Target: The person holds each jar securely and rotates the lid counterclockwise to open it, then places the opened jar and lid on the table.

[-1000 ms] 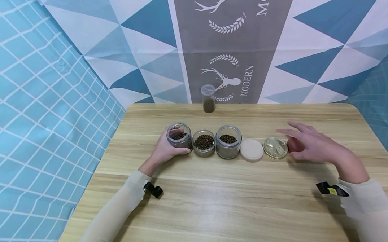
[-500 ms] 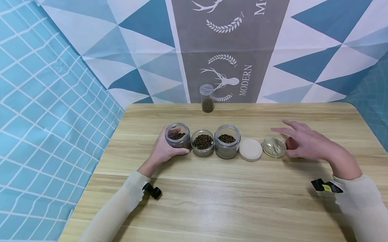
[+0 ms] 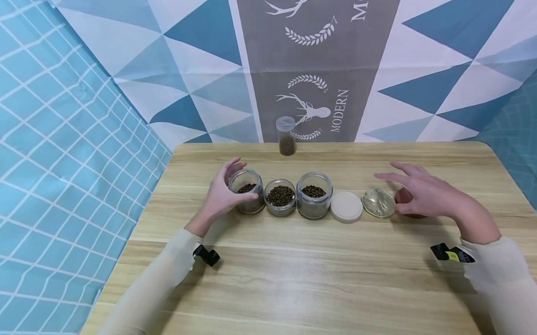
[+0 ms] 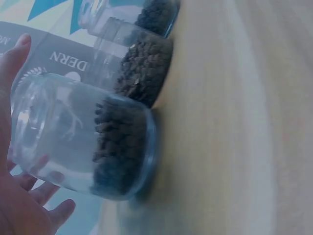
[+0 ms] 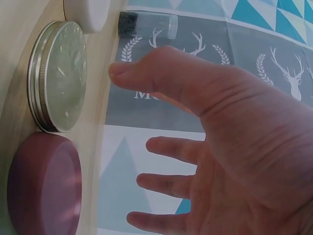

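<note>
At the left end of a row stands a clear jar (image 3: 254, 206) part filled with dark pellets. My left hand (image 3: 219, 191) curves loosely around it; in the left wrist view the fingers are spread and the thumb stands off the glass. Beside that jar are a shorter open jar (image 3: 281, 195) full of brown pellets and another tall open jar (image 3: 313, 208), part filled. Over on the right, my right hand (image 3: 434, 194) hovers by a dark red lid (image 5: 34, 186), which it partly hides in the head view. Its fingers are extended and hold nothing.
Between the jars and the red lid lie a white lid (image 3: 346, 207) and a gold-rimmed lid (image 3: 378, 203). A narrow clear container (image 3: 288, 138) with dark contents stands at the back edge of the wooden table (image 3: 290, 278). Patterned cloth hangs behind and at the left.
My left hand has loosened from the left jar and shifted slightly left and up, and the jar now stands upright. My right hand has moved a little left and up.
</note>
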### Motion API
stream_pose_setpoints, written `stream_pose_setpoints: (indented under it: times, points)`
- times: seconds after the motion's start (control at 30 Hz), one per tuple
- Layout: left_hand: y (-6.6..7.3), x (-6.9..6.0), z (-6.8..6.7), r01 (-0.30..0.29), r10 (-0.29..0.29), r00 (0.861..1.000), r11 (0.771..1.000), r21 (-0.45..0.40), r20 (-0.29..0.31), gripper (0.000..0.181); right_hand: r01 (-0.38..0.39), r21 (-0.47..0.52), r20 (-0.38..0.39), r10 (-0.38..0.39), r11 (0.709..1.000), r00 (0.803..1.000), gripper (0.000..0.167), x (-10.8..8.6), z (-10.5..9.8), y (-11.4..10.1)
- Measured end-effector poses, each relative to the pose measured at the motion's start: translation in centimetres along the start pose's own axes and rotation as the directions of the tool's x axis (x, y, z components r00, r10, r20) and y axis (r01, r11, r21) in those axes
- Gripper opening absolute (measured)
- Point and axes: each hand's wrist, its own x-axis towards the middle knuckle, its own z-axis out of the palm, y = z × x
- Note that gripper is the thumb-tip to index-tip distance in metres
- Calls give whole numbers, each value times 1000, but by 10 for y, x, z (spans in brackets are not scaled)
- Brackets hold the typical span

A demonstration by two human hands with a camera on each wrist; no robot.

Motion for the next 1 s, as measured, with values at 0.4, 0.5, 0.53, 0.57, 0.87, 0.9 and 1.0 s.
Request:
stream_pose_setpoints:
  times: [0.4,0.5,0.53,0.57,0.87,0.9,1.0]
  points:
    - [15,5,-7,-25,25,1000,997,78,-8,106,1,-25,-10,-1,1000,1000,87,8,-5,-9]
    - [15,5,-6,-30,30,1000,997,73,-4,105,6,-30,-16,-7,1000,1000,87,11,-7,-14]
    - [15,5,-5,-31,32,999,997,71,-5,105,5,-32,-19,-6,999,1000,87,12,-9,-15]
    - [15,5,-5,-33,33,999,997,71,-6,105,7,-32,-21,-8,999,1000,87,13,-11,-17]
    - [13,6,-1,-30,32,999,997,72,-20,104,34,2,-50,-33,999,998,86,28,-30,-30]
    - [12,5,0,-29,31,999,997,73,-22,104,37,0,-53,-37,999,998,86,30,-33,-31]
    - [13,5,1,-30,32,999,997,73,-26,104,46,-14,-60,-47,999,997,84,36,-42,-36]
